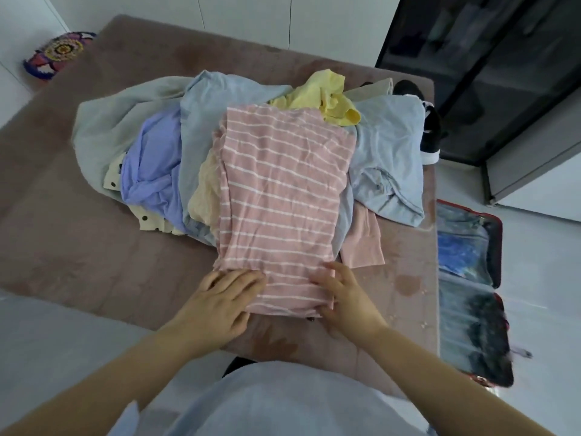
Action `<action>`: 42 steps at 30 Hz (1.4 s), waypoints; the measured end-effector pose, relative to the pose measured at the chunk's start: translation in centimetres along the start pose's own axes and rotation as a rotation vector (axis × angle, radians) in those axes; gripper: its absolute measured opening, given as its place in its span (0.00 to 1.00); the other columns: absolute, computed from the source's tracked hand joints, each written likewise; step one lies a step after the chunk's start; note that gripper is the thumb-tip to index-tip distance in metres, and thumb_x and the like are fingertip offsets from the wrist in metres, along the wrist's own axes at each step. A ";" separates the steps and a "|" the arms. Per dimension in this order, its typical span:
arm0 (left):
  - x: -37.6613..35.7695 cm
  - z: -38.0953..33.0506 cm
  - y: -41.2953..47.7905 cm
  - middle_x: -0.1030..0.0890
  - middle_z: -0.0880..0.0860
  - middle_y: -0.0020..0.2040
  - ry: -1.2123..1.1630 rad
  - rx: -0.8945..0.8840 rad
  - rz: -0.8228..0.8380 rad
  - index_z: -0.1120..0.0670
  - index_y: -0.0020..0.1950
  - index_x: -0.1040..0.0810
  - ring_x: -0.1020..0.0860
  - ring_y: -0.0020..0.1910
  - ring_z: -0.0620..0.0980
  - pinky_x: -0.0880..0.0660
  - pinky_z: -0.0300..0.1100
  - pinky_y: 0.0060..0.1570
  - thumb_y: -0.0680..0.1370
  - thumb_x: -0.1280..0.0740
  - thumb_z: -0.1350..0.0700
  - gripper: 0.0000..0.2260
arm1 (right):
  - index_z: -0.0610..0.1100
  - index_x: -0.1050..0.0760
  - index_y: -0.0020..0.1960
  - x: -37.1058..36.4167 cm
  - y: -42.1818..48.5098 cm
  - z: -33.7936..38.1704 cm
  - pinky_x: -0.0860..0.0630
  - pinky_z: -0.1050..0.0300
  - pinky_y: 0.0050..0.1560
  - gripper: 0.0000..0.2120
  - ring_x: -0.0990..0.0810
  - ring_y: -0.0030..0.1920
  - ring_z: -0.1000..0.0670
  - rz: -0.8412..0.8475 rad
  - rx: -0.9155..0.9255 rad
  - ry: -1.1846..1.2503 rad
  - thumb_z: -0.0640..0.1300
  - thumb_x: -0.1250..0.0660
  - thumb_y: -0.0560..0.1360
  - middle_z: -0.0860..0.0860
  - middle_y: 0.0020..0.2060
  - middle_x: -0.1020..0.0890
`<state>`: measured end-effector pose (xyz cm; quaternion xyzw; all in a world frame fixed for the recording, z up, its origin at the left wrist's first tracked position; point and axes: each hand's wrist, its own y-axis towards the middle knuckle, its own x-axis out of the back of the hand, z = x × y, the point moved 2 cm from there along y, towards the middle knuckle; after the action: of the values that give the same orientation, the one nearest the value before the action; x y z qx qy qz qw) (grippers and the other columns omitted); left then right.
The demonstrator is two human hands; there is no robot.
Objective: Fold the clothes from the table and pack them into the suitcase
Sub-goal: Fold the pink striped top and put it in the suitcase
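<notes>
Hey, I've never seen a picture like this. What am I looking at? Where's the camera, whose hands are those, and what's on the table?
No machine here: a person wears a wide-angle camera on the head, so the one picture looks down at their own arms. The left hand and right hand rest on the near edge of a pink striped garment, laid over a pile of unfolded clothes, among them a yellow garment and a light blue shirt, on a brown-covered table. The left hand lies flat; whether the right hand pinches the cloth is unclear. An open suitcase lies on the floor to the right.
</notes>
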<state>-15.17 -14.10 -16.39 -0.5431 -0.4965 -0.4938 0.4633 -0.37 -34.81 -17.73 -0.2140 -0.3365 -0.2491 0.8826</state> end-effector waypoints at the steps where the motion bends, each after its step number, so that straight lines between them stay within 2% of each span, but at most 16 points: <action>1: -0.1 0.2 0.1 0.25 0.50 0.65 0.005 0.024 0.032 0.52 0.68 0.31 0.32 0.63 0.47 0.38 0.47 0.61 0.72 0.40 0.46 0.25 | 0.48 0.22 0.60 0.1 0.1 0.1 0.32 0.71 0.57 0.22 0.29 0.58 0.57 -0.032 -0.007 0.065 0.37 0.31 0.67 0.55 0.61 0.33; 3: -0.2 0.4 0.4 0.24 0.51 0.64 0.014 0.069 0.059 0.52 0.68 0.32 0.31 0.61 0.48 0.38 0.48 0.59 0.71 0.41 0.40 0.28 | 0.46 0.19 0.55 1.2 0.1 0.6 0.35 0.78 0.52 0.18 0.26 0.53 0.57 -0.067 -0.035 0.108 0.33 0.33 0.67 0.54 0.58 0.29; 6: -0.1 -0.5 1.2 0.21 0.51 0.59 -0.001 0.104 0.054 0.53 0.66 0.30 0.29 0.56 0.49 0.38 0.47 0.55 0.71 0.40 0.40 0.28 | 0.45 0.19 0.55 4.7 -0.6 0.4 0.35 0.80 0.47 0.17 0.27 0.46 0.63 -0.014 -0.071 0.043 0.34 0.30 0.68 0.55 0.55 0.24; 11: -0.2 -5.9 4.5 0.18 0.50 0.50 -0.025 -0.097 0.019 0.55 0.59 0.23 0.22 0.46 0.48 0.37 0.42 0.49 0.56 0.22 0.51 0.32 | 0.48 0.17 0.50 10.7 -3.9 -2.5 0.30 0.74 0.43 0.17 0.22 0.42 0.62 -0.045 -0.166 -0.004 0.33 0.29 0.64 0.55 0.47 0.17; 14: 1.3 -9.0 6.6 0.17 0.46 0.43 -0.068 -0.231 0.029 0.52 0.53 0.19 0.20 0.39 0.46 0.37 0.39 0.46 0.64 0.34 0.48 0.19 | 0.49 0.16 0.48 13.6 -6.6 -4.0 0.29 0.73 0.39 0.16 0.23 0.37 0.65 -0.049 -0.243 -0.059 0.33 0.29 0.65 0.60 0.35 0.18; 16: 2.7 -10.8 7.4 0.19 0.44 0.39 -0.123 -0.306 0.077 0.49 0.50 0.20 0.21 0.36 0.44 0.37 0.38 0.44 0.65 0.42 0.47 0.18 | 0.56 0.16 0.44 15.3 -8.5 -4.9 0.29 0.73 0.34 0.18 0.24 0.30 0.64 0.009 -0.275 -0.046 0.33 0.30 0.65 0.61 0.30 0.18; 19: 4.7 -12.9 7.4 0.22 0.43 0.36 -0.220 -0.362 0.157 0.49 0.49 0.23 0.23 0.35 0.44 0.37 0.37 0.44 0.67 0.42 0.47 0.15 | 0.67 0.20 0.34 17.0 -11.1 -5.5 0.31 0.73 0.34 0.28 0.25 0.28 0.63 0.112 -0.272 0.041 0.30 0.30 0.65 0.64 0.26 0.21; 22: 6.9 -14.0 7.3 0.22 0.45 0.41 -0.393 -0.354 0.234 0.50 0.53 0.24 0.25 0.40 0.46 0.40 0.33 0.45 0.70 0.38 0.49 0.14 | 0.67 0.20 0.37 18.0 -12.3 -5.8 0.27 0.74 0.37 0.28 0.20 0.33 0.64 0.113 -0.234 0.223 0.31 0.28 0.68 0.62 0.34 0.16; 24: 7.9 -14.0 7.5 0.24 0.47 0.45 -0.524 -0.300 0.245 0.52 0.55 0.25 0.29 0.45 0.44 0.40 0.31 0.45 0.72 0.36 0.52 0.13 | 0.57 0.17 0.49 18.5 -12.5 -5.2 0.21 0.63 0.47 0.19 0.17 0.45 0.55 0.085 -0.170 0.522 0.37 0.24 0.65 0.52 0.45 0.15; 26: 8.8 -13.6 7.9 0.27 0.47 0.42 -0.606 -0.237 0.224 0.55 0.48 0.26 0.32 0.42 0.42 0.37 0.32 0.42 0.72 0.34 0.56 0.07 | 0.49 0.22 0.60 18.4 -12.1 -5.7 0.23 0.58 0.57 0.31 0.19 0.55 0.50 0.119 -0.137 0.663 0.45 0.19 0.58 0.47 0.55 0.18; 27: 9.3 -13.2 8.1 0.29 0.48 0.39 -0.627 -0.199 0.204 0.56 0.43 0.28 0.32 0.39 0.43 0.36 0.32 0.40 0.71 0.34 0.57 0.05 | 0.50 0.24 0.62 18.2 -11.6 -5.8 0.25 0.59 0.59 0.36 0.20 0.57 0.51 0.118 -0.134 0.619 0.47 0.18 0.56 0.49 0.56 0.18; 30: 10.3 -11.9 8.8 0.29 0.48 0.36 -0.677 -0.084 0.179 0.55 0.40 0.29 0.29 0.38 0.44 0.33 0.33 0.38 0.70 0.35 0.54 0.06 | 0.63 0.21 0.48 18.0 -8.8 -5.8 0.25 0.70 0.48 0.22 0.18 0.45 0.59 -0.098 -0.142 0.239 0.41 0.21 0.62 0.59 0.44 0.16; 32: 10.6 -11.0 9.6 0.25 0.50 0.39 -0.733 0.015 0.191 0.56 0.44 0.27 0.26 0.39 0.46 0.30 0.37 0.40 0.71 0.35 0.50 0.10 | 0.57 0.20 0.41 18.1 -6.6 -5.1 0.26 0.72 0.38 0.12 0.21 0.35 0.60 -0.200 -0.167 0.248 0.39 0.27 0.69 0.58 0.35 0.16; 34: 10.3 -9.8 11.1 0.22 0.50 0.42 -0.806 0.154 0.138 0.55 0.50 0.25 0.23 0.41 0.47 0.28 0.36 0.41 0.72 0.33 0.53 0.09 | 0.50 0.21 0.44 17.9 -4.1 -5.0 0.25 0.66 0.40 0.02 0.20 0.37 0.57 -0.243 -0.225 0.335 0.43 0.30 0.73 0.55 0.36 0.17; 37: 9.3 -7.7 13.9 0.21 0.48 0.48 -0.768 0.355 -0.071 0.53 0.60 0.27 0.23 0.43 0.43 0.29 0.31 0.40 0.75 0.34 0.61 0.14 | 0.52 0.24 0.49 16.7 0.3 -5.9 0.27 0.59 0.48 0.02 0.20 0.47 0.51 -0.272 -0.321 0.401 0.48 0.34 0.76 0.55 0.44 0.19; 42: 7.7 -4.6 17.6 0.26 0.56 0.60 -0.467 0.531 -0.117 0.56 0.64 0.31 0.25 0.54 0.54 0.29 0.46 0.51 0.76 0.39 0.64 0.16 | 0.46 0.24 0.58 14.2 6.2 -6.7 0.33 0.61 0.47 0.11 0.25 0.51 0.50 -0.371 -0.386 0.341 0.47 0.39 0.79 0.51 0.51 0.20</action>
<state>2.19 -19.45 -8.56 -0.4726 -0.7304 -0.2357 0.4330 15.76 -37.86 -13.65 -0.2677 -0.1637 -0.4974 0.8088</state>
